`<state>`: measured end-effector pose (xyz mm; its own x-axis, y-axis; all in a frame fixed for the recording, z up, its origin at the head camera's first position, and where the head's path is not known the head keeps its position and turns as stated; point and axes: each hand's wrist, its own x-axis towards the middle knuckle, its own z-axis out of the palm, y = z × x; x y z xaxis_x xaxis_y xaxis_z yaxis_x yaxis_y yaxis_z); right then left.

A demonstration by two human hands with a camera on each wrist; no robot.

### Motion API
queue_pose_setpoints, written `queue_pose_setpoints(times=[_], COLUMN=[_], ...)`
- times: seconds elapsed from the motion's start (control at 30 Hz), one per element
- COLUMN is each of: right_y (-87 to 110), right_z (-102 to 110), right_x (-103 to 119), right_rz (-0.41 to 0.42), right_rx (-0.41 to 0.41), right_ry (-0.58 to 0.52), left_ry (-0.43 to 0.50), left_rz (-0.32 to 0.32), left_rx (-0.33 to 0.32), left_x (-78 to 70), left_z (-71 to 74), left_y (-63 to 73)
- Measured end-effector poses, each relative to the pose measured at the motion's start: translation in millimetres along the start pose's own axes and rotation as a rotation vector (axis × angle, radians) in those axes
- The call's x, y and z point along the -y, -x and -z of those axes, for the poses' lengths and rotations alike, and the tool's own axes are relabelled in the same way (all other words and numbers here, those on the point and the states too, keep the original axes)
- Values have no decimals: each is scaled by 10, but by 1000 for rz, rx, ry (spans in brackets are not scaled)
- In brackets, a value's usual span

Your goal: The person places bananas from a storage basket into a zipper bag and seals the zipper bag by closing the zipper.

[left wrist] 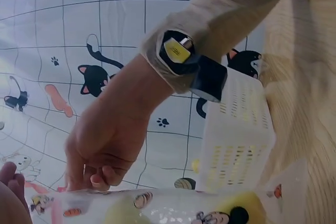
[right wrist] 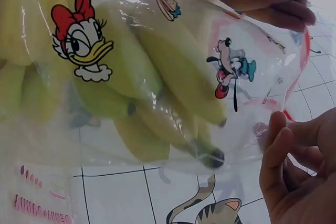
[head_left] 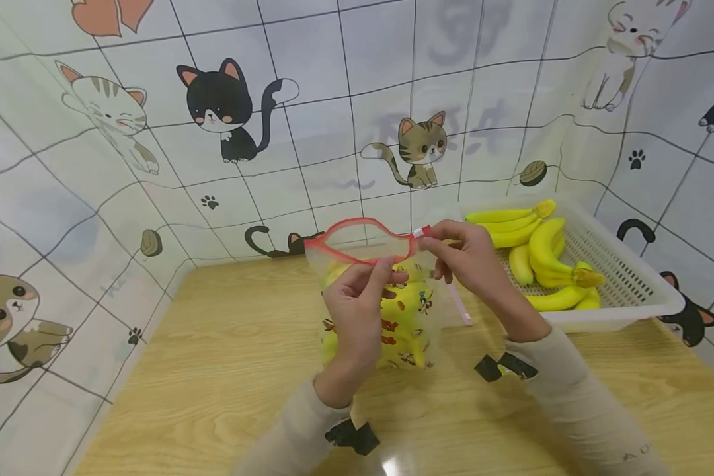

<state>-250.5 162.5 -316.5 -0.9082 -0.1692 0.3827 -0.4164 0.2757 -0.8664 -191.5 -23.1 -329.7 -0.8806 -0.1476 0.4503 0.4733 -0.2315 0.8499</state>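
A clear zip bag [head_left: 401, 317] printed with cartoon characters stands upright on the table, its red-edged mouth gaping. Bananas [right wrist: 176, 72] fill it, showing through the plastic. My left hand [head_left: 357, 307] pinches the near side of the red rim between thumb and fingers. At the rim's right corner, my right hand [head_left: 467, 258] pinches the edge by the white-and-red slider [head_left: 420, 232]. In the right wrist view both hands' fingers are at the mouth end. The left wrist view shows my right hand [left wrist: 107, 142] at the bag's top; only part of my left hand [left wrist: 13, 192] appears there.
A white perforated basket [head_left: 631, 291] with several bananas [head_left: 550, 254] stands to the right, beside my right forearm. Flat clear plastic with a pink strip [head_left: 460, 305] lies behind the bag. A cat-patterned wall covering [head_left: 333, 145] closes off the back and sides of the wooden table [head_left: 226, 370].
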Motion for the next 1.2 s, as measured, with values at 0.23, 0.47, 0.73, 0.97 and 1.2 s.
queue_pose_setpoints(times=[0.23,0.47,0.73,0.97,1.2], right_y=[1,1,-11,0,23], right_z=[10,35,98,150,157], right_x=[14,-33,-19,-4,0], right_rz=[24,70,81,98,109], right_rx=[-48,-99,-101,-114,-112], right_ry=[-83,-112,-132,-112,-53], left_ry=[36,74,-545,-1345,-1608], left_rz=[212,257,-363,-702,-638], left_rx=[-37,-37,230,478,581], left_x=[-161,-224,-440,-490,-393], left_z=[-13,-12,-107,-355,-512], left_y=[37,65,-72,-497,-617])
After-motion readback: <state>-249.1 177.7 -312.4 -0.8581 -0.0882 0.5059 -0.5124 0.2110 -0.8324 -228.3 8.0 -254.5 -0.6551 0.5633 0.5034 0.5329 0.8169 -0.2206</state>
